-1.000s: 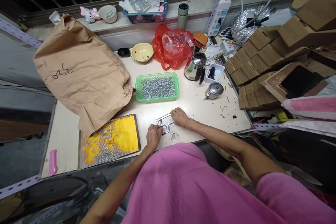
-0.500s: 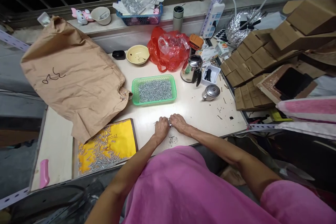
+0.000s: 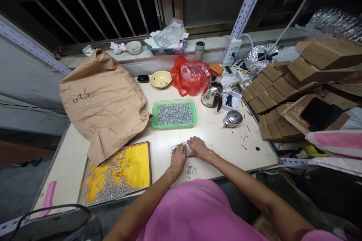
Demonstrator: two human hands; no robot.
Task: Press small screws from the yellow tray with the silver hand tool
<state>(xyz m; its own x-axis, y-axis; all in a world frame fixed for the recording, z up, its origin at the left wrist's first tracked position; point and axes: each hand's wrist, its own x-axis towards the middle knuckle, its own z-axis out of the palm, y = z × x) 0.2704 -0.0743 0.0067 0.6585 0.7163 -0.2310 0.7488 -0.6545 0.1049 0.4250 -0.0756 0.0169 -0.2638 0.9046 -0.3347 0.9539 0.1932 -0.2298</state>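
A narrow silver metal piece (image 3: pixel 172 150) lies at the table's front middle; most of it is hidden under my fingers, so I cannot make out its kind. My left hand (image 3: pixel 178 159) rests over it with fingers bent and closed on it. Close by on the right, my right hand (image 3: pixel 198 148) pinches at its other end, thumb and fingers together. A green plastic basket (image 3: pixel 154 122) full of small metal pins (image 3: pixel 175 114) stands just beyond both hands. Left of them, more pins are scattered over a yellow tray (image 3: pixel 141 165).
A large brown paper bag (image 3: pixel 110 98) covers the table's left side. Behind the basket are a yellow bowl (image 3: pixel 160 79), a red plastic bag (image 3: pixel 189 77) and a kettle (image 3: pixel 212 95). A lidded metal cup (image 3: pixel 233 119) and stacked cardboard boxes (image 3: pixel 279 86) stand to the right.
The view has tilted upward, so more of the window shows and the table sits lower. My hands are slightly farther apart, with more of the metal piece visible.
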